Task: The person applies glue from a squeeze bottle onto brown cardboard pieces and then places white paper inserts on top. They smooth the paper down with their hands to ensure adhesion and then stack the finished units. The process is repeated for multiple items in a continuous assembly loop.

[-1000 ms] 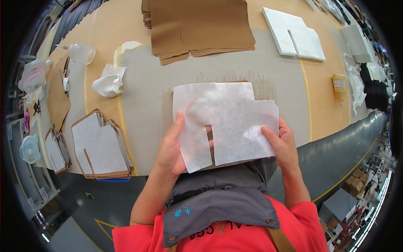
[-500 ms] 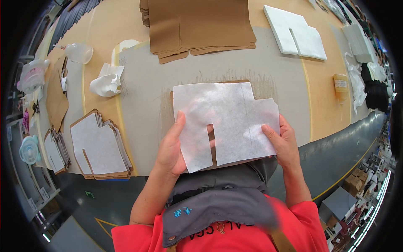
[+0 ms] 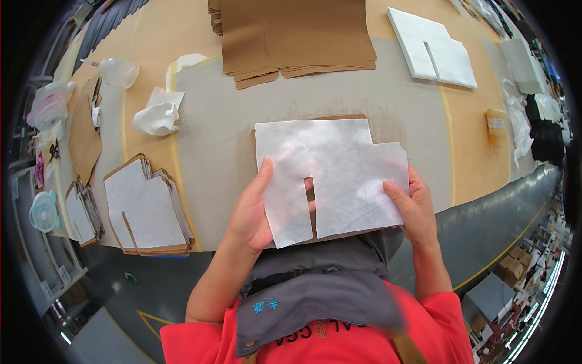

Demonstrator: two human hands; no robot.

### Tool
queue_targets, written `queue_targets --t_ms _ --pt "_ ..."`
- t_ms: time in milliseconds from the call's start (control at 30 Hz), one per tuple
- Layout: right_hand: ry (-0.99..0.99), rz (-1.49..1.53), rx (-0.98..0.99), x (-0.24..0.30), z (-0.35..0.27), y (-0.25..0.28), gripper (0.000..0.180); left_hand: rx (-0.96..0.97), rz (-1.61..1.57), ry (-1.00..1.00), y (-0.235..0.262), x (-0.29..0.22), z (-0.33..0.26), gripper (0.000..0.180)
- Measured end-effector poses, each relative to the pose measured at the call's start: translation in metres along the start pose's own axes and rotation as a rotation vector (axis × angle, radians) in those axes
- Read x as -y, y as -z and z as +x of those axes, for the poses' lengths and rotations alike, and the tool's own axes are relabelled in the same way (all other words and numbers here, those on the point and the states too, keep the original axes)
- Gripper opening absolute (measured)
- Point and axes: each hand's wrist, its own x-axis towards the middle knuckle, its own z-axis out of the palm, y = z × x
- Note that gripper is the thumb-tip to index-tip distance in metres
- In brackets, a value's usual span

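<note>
A thin white fabric-like sheet (image 3: 345, 164) with a stepped upper right corner and a narrow slot in its lower edge spans both hands over the table's near edge. My left hand (image 3: 250, 209) grips its left side, thumb on top; the fingers underneath show faintly through the sheet and in the slot. At the right edge, my right hand (image 3: 418, 203) pinches it with the thumb above and the fingers mostly hidden below. A brown piece (image 3: 339, 117) peeks out behind the sheet along its top and left edges; whether it is held too I cannot tell.
A stack of brown sheets (image 3: 297, 36) lies at the far middle, white slotted sheets (image 3: 424, 45) at the far right. Left stand white-and-brown stacked pieces (image 3: 145, 209), crumpled white material (image 3: 159, 115) and a clear squeeze bottle (image 3: 118, 73). A yellowish container (image 3: 496, 123) stands right.
The surroundings shift slightly in view. Both hands keep their hold on the white sheet, which sits nearly the same, its lower right part a little flatter or differently lit.
</note>
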Motion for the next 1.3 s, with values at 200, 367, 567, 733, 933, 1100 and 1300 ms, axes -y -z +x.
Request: queue_targets --t_ms 200,367,567,733,933,1100,1300 --pt "-0.009 -0.024 -0.01 0.003 -0.001 -0.001 0.038 -0.009 -0.08 0.049 -0.001 -0.008 -0.001 0.05" --pt "-0.014 -0.05 -0.02 0.005 -0.002 -0.001 0.037 -0.035 -0.083 0.099 0.003 -0.014 -0.002 0.048" --pt "-0.004 -0.036 -0.012 0.006 -0.002 -0.002 0.037 -0.055 -0.052 0.128 0.0 -0.018 -0.002 0.048" --pt "0.036 -0.003 -0.045 0.002 0.0 -0.005 0.038 0.0 -0.068 0.14 0.001 -0.021 0.001 0.049" --pt "-0.055 -0.044 -0.007 0.012 -0.004 -0.001 0.038 0.014 -0.109 0.155 0.006 -0.023 0.001 0.048" --pt "-0.036 -0.048 -0.011 0.01 -0.004 -0.002 0.037 0.026 -0.139 0.187 0.005 -0.028 0.002 0.047" --pt "-0.024 -0.017 0.003 0.011 -0.004 -0.004 0.036 0.043 -0.214 0.236 0.01 -0.028 0.003 0.045"
